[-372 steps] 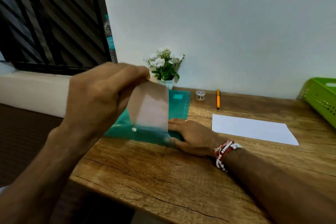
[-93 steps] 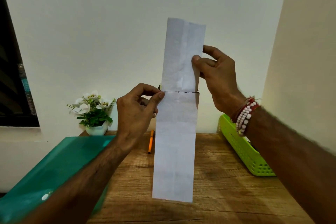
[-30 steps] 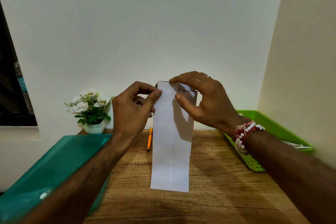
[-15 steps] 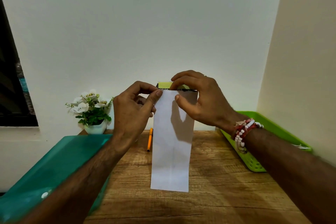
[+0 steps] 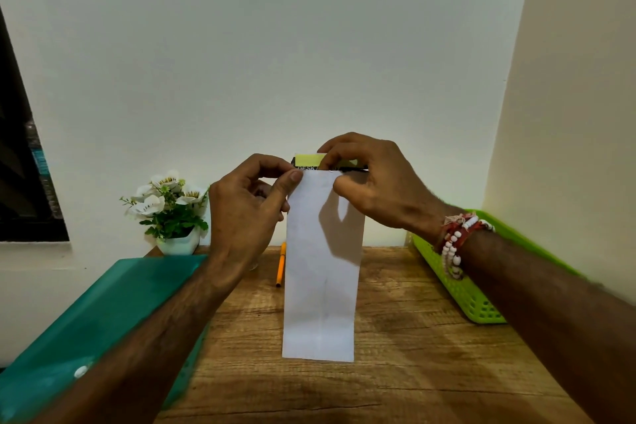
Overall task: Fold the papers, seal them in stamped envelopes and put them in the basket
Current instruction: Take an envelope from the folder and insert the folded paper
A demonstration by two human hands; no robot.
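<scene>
A long white envelope (image 5: 320, 279) stands upright on its short end on the wooden table (image 5: 395, 354). My left hand (image 5: 246, 213) pinches its top left corner between thumb and fingers. My right hand (image 5: 370, 182) pinches the top right edge, its fingers curled over the opening. A yellow-green and black flap strip (image 5: 308, 160) shows just above the envelope's top, behind my fingers. The folded paper is out of sight. The green basket (image 5: 461, 282) lies on the table to the right.
A teal plastic folder (image 5: 103, 306) lies at the left edge of the table. A small white pot of white flowers (image 5: 168, 213) stands at the back left, and an orange pen (image 5: 280, 263) lies behind the envelope. Walls close in behind and to the right.
The folded paper has gone down into the envelope and out of sight. My right hand came down onto the envelope's top, and the yellow-green strip now shows above it.
</scene>
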